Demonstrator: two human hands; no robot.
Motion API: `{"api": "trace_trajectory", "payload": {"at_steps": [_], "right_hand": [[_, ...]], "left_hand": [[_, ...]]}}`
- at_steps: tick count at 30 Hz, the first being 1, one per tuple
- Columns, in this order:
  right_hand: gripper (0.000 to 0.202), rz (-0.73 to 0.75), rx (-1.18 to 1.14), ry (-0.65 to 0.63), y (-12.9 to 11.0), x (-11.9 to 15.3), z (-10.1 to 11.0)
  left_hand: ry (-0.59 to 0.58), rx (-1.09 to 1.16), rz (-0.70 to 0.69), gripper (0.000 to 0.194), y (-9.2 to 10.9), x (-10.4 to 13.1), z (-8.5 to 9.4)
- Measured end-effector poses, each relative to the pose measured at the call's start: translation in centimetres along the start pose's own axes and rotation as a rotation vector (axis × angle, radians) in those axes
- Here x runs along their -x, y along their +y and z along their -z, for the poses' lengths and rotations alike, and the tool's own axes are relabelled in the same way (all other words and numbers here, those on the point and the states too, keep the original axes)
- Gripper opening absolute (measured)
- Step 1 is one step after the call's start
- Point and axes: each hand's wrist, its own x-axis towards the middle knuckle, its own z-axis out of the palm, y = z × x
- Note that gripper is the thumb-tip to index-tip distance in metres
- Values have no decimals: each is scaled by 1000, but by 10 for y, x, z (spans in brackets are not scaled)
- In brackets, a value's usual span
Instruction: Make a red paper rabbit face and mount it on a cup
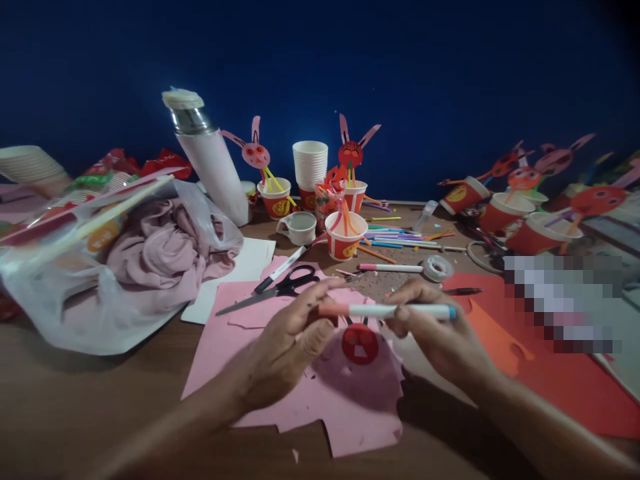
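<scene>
A felt-tip marker (373, 311) with a white barrel, a coral cap and a blue end lies level between my two hands. My right hand (430, 327) pinches its barrel near the blue end. Around the capped end, the thumb and fingers of my left hand (285, 343) are closed; part of that grip is hidden. Below the marker, a round red paper face (360, 344) with cut-out shapes rests on a jagged pink sheet (280, 400). Black-handled scissors (287, 287) lie on the same sheet, beyond my left hand.
Paper cups with rabbit figures (346, 237) stand behind. A white flask (213, 167) and a plastic bag with pink cloth (155, 253) are left. Coloured pens (395, 239), a tape roll (438, 268) and red paper (560, 393) lie right. A blue wall (400, 67) closes the back.
</scene>
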Motion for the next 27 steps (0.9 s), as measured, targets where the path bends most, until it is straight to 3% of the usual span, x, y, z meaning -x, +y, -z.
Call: {"api": "trace_trajectory", "payload": {"at_steps": [5,9,14,21,27], "right_hand": [[13,58,7,177,-3,-25,46],[17,37,345,162,6,-25,68],[18,266,733,105,18,-18,71],[18,403,927,80,26,-19,75],[13,614,1056,59,36,-18,83]], "left_hand": [[313,-121,-65,37,-2,-7,23],[414,-276,-108,32,-8,-11,37],[372,-358,-64,27,-14,-10,35],[224,-589,-200,21,-13,-10,25],[145,-670,-346,22,-19,-11,21]]}}
